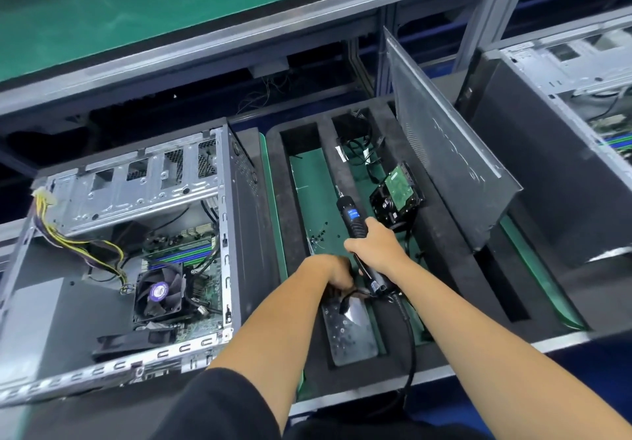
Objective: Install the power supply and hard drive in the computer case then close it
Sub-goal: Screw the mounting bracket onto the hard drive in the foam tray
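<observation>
- An open case [136, 234] lies on its side at the left of the tabletop [478, 354], its interior facing up.
- Inside the case, yellow and black wires [78, 244] trail from the upper left corner down toward a black fan [159, 294] mounted on the motherboard [201, 268].
- A black foam tray [284, 200] with long slots over green matting sits just to the right of the case.
- The left hand [330, 272] reaches into the tray's middle slot, fingers curled down around something dark near a cable; exactly what it grips cannot be made out.
- Small black screws [319, 231] lie scattered on the green mat just beyond that hand.
- A clear dish [352, 330] of small parts sits in the slot near the tray's front edge, below both hands.
- The right hand [374, 246] grips the black body of an electric screwdriver [352, 217], whose tip points away from the person; its cord [408, 337] runs back over the tray's front edge.
- The hard drive [398, 193] rests tilted in the tray, circuit board up, just right of the screwdriver and not yet in the case.
- A grey side panel [444, 152] stands upright in a slot at the tray's right side.
- Another case [581, 97] stands at the far right.
</observation>
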`<action>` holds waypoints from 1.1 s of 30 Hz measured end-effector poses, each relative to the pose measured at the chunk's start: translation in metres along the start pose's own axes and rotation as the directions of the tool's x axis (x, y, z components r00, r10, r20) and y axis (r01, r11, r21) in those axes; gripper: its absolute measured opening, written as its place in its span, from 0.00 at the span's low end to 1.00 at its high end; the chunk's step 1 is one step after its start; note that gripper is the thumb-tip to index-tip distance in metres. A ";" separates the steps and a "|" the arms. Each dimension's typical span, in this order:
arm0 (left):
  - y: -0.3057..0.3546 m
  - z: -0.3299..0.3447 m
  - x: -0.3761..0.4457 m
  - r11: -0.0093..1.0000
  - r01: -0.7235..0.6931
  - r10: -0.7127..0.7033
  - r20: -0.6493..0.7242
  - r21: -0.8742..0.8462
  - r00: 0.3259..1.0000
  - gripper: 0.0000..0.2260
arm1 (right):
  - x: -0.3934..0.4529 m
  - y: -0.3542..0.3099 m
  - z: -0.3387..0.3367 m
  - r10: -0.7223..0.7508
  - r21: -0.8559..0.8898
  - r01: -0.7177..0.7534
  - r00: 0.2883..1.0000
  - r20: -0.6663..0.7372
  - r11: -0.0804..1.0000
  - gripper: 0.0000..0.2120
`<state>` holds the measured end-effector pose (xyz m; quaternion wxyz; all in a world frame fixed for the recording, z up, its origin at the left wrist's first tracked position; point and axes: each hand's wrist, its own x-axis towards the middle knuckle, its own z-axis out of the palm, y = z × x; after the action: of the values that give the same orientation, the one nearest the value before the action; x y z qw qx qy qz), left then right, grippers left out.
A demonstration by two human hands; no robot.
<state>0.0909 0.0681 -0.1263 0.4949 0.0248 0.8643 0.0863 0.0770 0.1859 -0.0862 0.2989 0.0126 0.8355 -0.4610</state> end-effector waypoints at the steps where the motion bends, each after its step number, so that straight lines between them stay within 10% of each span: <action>1: 0.001 -0.002 0.000 1.000 -0.003 0.003 0.031 0.002 1.000 0.19 | 0.000 0.000 0.001 0.004 -0.010 -0.004 1.000 -0.005 1.000 0.12; 7: 0.007 -0.007 -0.006 0.933 0.172 -0.047 0.369 -0.315 0.928 0.17 | -0.002 -0.002 0.000 0.023 0.032 -0.023 1.000 0.002 0.999 0.12; 12: 0.003 -0.007 -0.005 0.947 0.150 -0.035 0.371 -0.286 0.928 0.19 | -0.002 -0.002 -0.003 0.016 0.018 -0.017 1.000 0.013 1.000 0.11; 19: -0.007 -0.033 -0.016 0.987 -0.024 -0.004 0.172 0.156 0.985 0.07 | -0.001 -0.002 -0.002 0.018 0.053 -0.019 1.000 0.020 0.998 0.11; 24: 0.002 -0.023 -0.016 0.932 -0.124 0.041 0.242 0.340 0.969 0.20 | -0.002 -0.001 -0.002 0.007 0.058 -0.008 1.000 0.019 0.998 0.12; 29: 0.019 0.012 -0.005 0.792 -0.152 -0.061 0.325 0.591 0.944 0.08 | -0.003 0.001 -0.002 0.001 0.067 -0.002 1.000 0.023 0.998 0.11; 33: 0.017 0.026 -0.016 0.838 -0.105 0.116 0.013 0.535 0.993 0.12 | -0.003 0.002 -0.001 0.000 0.075 -0.001 1.000 0.021 0.997 0.11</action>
<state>0.1202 0.0860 -0.1228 0.4540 0.2105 0.8560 -0.1294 0.0795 0.1887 -0.0853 0.3070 0.0193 0.8145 -0.4919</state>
